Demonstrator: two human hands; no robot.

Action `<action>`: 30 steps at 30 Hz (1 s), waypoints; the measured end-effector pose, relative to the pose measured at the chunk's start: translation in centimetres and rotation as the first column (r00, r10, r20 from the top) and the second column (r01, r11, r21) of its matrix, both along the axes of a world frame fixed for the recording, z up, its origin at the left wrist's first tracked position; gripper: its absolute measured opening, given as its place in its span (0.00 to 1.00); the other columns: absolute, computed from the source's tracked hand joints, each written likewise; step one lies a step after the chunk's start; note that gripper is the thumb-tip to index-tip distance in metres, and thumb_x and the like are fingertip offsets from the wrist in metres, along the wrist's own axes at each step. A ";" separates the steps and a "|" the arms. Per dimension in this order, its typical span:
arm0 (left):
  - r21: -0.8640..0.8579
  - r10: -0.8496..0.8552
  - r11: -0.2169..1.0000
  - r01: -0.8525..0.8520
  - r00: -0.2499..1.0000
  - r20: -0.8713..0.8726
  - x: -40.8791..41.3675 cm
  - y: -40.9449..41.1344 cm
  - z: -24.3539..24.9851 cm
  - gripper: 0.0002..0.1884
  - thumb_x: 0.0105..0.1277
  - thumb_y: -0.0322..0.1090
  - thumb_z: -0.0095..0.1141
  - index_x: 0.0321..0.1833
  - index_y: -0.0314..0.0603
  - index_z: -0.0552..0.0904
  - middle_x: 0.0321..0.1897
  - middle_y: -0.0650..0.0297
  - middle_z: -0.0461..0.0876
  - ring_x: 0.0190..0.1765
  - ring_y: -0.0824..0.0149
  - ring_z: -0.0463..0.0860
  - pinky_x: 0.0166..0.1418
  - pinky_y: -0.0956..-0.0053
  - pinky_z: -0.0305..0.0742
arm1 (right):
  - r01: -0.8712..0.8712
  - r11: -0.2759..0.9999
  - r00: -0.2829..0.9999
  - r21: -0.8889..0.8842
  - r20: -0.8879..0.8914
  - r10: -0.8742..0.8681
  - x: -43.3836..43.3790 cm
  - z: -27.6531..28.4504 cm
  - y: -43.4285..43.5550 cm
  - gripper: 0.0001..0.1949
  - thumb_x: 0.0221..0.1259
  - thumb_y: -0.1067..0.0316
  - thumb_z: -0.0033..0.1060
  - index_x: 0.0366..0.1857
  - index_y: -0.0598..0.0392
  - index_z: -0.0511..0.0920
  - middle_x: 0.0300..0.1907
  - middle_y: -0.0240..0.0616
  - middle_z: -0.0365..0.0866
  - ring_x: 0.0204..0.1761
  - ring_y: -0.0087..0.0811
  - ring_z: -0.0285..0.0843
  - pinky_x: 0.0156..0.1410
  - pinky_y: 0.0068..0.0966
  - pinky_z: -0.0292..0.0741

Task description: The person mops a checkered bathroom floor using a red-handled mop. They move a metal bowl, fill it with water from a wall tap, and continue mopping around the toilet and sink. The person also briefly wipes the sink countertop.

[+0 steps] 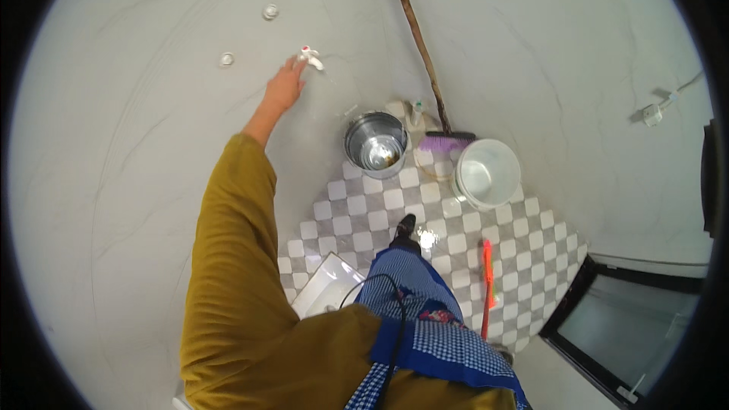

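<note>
My left hand (286, 83) reaches up to a white tap (312, 59) with a red mark on the wall; its fingertips are at the tap's left side. Whether they grip the tap is too small to tell. A thin trace of water seems to come from the spout. Below and to the right, a metal bucket (376, 144) stands on the checkered floor, with some water and a small brownish thing inside. A translucent white plastic bucket (487, 174) stands farther right. My right hand is out of view.
A broom with purple bristles (445, 142) and a wooden handle leans in the corner beside a small bottle (417, 113). An orange-handled tool (487, 273) lies on the floor. A white ceramic basin (330, 282) is by my legs. A black-framed glass panel (629, 319) stands at the lower right.
</note>
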State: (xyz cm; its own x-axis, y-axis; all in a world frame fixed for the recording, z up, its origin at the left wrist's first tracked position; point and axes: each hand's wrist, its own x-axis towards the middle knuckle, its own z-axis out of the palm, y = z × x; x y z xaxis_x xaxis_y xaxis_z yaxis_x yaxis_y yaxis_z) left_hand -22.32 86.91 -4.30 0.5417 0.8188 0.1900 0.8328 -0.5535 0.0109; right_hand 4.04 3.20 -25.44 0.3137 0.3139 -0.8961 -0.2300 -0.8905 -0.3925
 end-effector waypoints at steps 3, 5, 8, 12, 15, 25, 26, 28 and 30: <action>0.012 -0.046 0.999 0.046 0.999 -0.013 2.9 5.3 -1.1 0.26 0.59 0.37 0.54 0.61 0.60 0.65 0.61 0.61 0.63 0.61 0.61 0.64 0.55 0.63 0.71 | 0.369 0.921 0.922 -0.124 -0.078 -0.380 -1.1 3.0 1.5 0.14 0.57 0.72 0.44 0.41 0.69 0.76 0.23 0.38 0.75 0.19 0.22 0.66 0.21 0.20 0.62; 0.000 -0.107 0.994 0.107 0.989 -0.099 1.7 10.1 -2.4 0.20 0.60 0.40 0.52 0.57 0.58 0.70 0.57 0.60 0.67 0.58 0.59 0.67 0.53 0.63 0.72 | 0.501 0.851 0.849 -0.157 -0.102 -0.519 -1.8 4.0 2.7 0.14 0.57 0.72 0.43 0.41 0.69 0.76 0.23 0.37 0.75 0.19 0.22 0.65 0.22 0.20 0.62; -0.161 -0.183 0.974 0.157 0.970 -0.162 4.6 12.0 -2.9 0.13 0.63 0.43 0.47 0.49 0.53 0.76 0.50 0.58 0.73 0.51 0.57 0.72 0.49 0.64 0.72 | 0.649 0.736 0.735 -0.192 -0.093 -0.672 -4.0 5.9 3.7 0.14 0.58 0.72 0.42 0.42 0.69 0.75 0.23 0.37 0.74 0.19 0.22 0.64 0.22 0.20 0.62; -0.062 -0.209 0.977 0.203 0.972 -0.104 4.8 13.8 -4.5 0.13 0.65 0.42 0.42 0.43 0.46 0.78 0.42 0.58 0.77 0.44 0.56 0.76 0.45 0.64 0.72 | 0.750 0.639 0.627 -0.174 -0.124 -0.769 -5.7 6.4 5.0 0.14 0.59 0.72 0.40 0.42 0.68 0.75 0.23 0.36 0.74 0.18 0.22 0.63 0.22 0.20 0.61; -0.061 -0.257 0.966 0.250 0.913 -0.316 4.6 15.7 -6.1 0.13 0.66 0.42 0.41 0.44 0.47 0.78 0.38 0.55 0.78 0.44 0.55 0.77 0.43 0.62 0.72 | 0.813 0.563 0.548 -0.148 -0.130 -0.826 -6.9 5.6 5.6 0.14 0.59 0.72 0.38 0.42 0.68 0.75 0.23 0.35 0.73 0.18 0.22 0.62 0.23 0.20 0.61; -0.026 0.150 0.985 -0.171 0.918 -0.366 7.5 14.8 -2.5 0.22 0.65 0.55 0.39 0.41 0.43 0.77 0.34 0.50 0.80 0.40 0.48 0.79 0.42 0.55 0.73 | 0.795 0.606 0.606 -0.001 0.024 -0.795 -9.4 3.6 4.4 0.10 0.57 0.71 0.48 0.36 0.65 0.77 0.20 0.35 0.73 0.16 0.21 0.65 0.20 0.17 0.60; -0.073 0.193 0.971 -0.229 0.923 -0.332 7.7 13.9 -2.0 0.23 0.65 0.56 0.39 0.43 0.43 0.76 0.34 0.50 0.80 0.41 0.49 0.79 0.43 0.55 0.73 | 0.821 0.570 0.570 0.003 0.029 -0.821 -7.5 5.9 6.3 0.09 0.56 0.71 0.50 0.34 0.64 0.77 0.20 0.34 0.72 0.16 0.21 0.64 0.19 0.16 0.59; -0.019 0.289 0.956 -0.293 0.950 -0.116 9.7 10.2 -1.6 0.24 0.64 0.56 0.40 0.51 0.45 0.73 0.39 0.52 0.80 0.44 0.50 0.78 0.45 0.57 0.72 | 0.946 0.319 0.313 -0.059 -0.089 -0.946 -5.0 9.2 9.1 0.08 0.57 0.68 0.50 0.25 0.62 0.73 0.16 0.34 0.69 0.13 0.23 0.63 0.15 0.18 0.59; 0.023 0.318 0.941 -0.337 0.908 0.274 7.7 5.4 -3.0 0.24 0.64 0.54 0.40 0.58 0.47 0.69 0.46 0.54 0.78 0.49 0.51 0.76 0.49 0.59 0.71 | 0.847 0.531 0.531 0.025 -0.011 -0.847 -0.1 11.4 10.8 0.09 0.57 0.68 0.49 0.23 0.60 0.71 0.15 0.35 0.68 0.11 0.25 0.64 0.14 0.19 0.59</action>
